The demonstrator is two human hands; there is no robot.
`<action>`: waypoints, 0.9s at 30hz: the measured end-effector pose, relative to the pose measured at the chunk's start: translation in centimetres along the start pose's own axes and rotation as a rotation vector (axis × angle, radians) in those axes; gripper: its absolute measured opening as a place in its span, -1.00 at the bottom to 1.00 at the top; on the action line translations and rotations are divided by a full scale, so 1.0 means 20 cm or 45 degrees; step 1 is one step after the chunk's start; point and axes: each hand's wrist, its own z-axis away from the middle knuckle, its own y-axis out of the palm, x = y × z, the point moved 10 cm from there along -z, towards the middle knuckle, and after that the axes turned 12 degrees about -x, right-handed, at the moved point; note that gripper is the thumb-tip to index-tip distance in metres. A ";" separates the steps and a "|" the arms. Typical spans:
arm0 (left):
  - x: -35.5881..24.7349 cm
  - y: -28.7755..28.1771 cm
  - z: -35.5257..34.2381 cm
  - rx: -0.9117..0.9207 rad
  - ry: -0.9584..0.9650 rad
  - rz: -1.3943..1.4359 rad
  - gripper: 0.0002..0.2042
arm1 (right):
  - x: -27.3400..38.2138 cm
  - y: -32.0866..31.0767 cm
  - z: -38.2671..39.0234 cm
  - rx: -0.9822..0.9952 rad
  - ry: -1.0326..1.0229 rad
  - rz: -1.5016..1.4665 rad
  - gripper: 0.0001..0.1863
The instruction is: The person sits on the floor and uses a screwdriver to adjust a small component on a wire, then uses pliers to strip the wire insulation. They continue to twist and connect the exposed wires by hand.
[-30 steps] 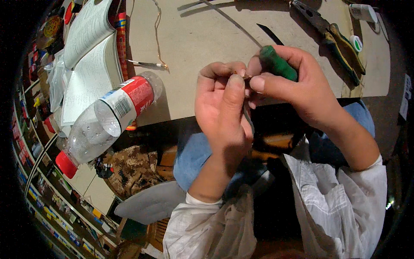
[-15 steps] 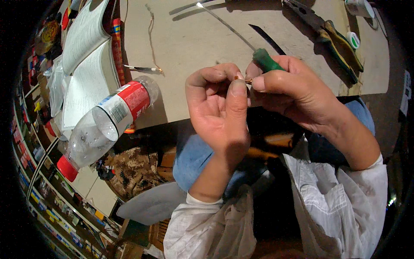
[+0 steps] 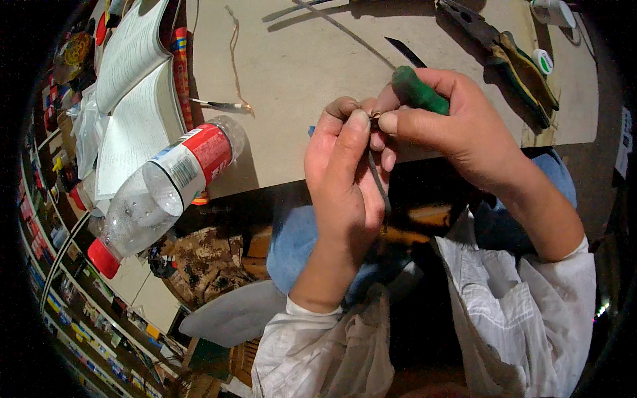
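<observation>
Copper wire (image 3: 375,116) at meeting fingertips of both hands, over front part of worktop (image 3: 279,79). Left hand (image 3: 342,156): thumb and fingers pinched together at wire, grey cable (image 3: 379,178) hanging along palm. Right hand (image 3: 458,126): thumb tip at copper, green-handled screwdriver (image 3: 421,91) held in same hand, shaft slanting up-left. Pliers (image 3: 514,63) farther right, well apart. Left side: capped plastic bottle (image 3: 166,182) near open book (image 3: 136,99).

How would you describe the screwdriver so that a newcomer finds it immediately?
Start at the pale tabletop, then the right hand at its front edge. The screwdriver is held there, its thin shaft pointing forward and left. Its single green handle distinguishes it from the two-handled pliers.
</observation>
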 end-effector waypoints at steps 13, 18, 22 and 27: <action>0.01 -0.06 -0.01 -0.063 0.147 -0.035 -0.86 | -0.10 -0.02 -0.02 -0.050 0.222 -0.050 -0.85; -0.07 -0.03 -0.03 0.019 0.422 -0.267 -0.82 | -0.13 -0.08 -0.03 -0.114 0.230 -0.066 -0.85; -0.12 0.01 -0.03 0.044 0.544 -0.450 -0.76 | -0.07 -0.12 -0.02 -0.227 0.141 0.063 -0.83; -0.20 0.08 0.04 0.094 0.806 -0.637 -0.67 | -0.05 -0.13 -0.02 -0.262 0.092 0.142 -0.80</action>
